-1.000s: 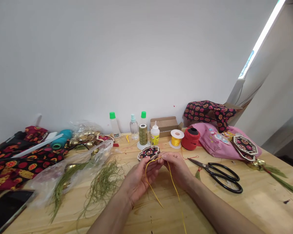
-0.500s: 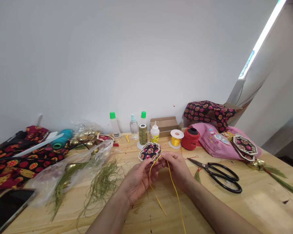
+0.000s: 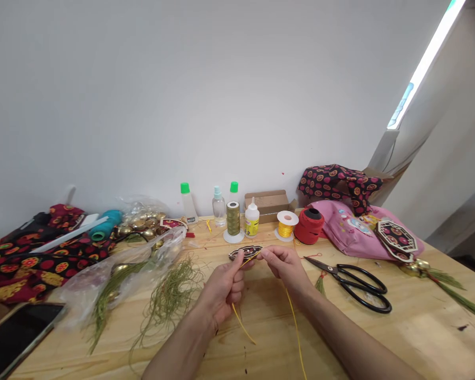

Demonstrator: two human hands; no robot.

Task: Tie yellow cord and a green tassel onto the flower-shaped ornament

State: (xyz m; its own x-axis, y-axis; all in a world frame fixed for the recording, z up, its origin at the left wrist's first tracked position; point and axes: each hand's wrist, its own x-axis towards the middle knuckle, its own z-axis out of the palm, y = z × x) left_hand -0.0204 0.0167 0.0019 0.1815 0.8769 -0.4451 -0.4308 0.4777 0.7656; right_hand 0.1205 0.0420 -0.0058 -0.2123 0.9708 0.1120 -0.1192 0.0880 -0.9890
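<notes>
My left hand (image 3: 222, 288) is closed in a pinch on a small flower-shaped ornament (image 3: 245, 252) covered in dark red-patterned cloth, held almost flat above the wooden table (image 3: 411, 327). My right hand (image 3: 285, 265) is closed too, pinching a yellow cord (image 3: 296, 332) right beside the ornament. Both cord ends trail down toward me across the table, one under each hand.
Black scissors (image 3: 356, 287) lie to the right of my right hand. Behind my hands stand an olive thread cone (image 3: 233, 218), a glue bottle (image 3: 252, 219), a yellow spool (image 3: 285, 226) and a red spool (image 3: 309, 225). Green tassel strands (image 3: 170, 295) and a plastic bag (image 3: 114, 269) lie left; a phone (image 3: 19, 338) at the near left.
The ornament has tipped from facing me to lying nearly flat. My hands have drawn slightly apart and the cord loop between them has pulled shorter.
</notes>
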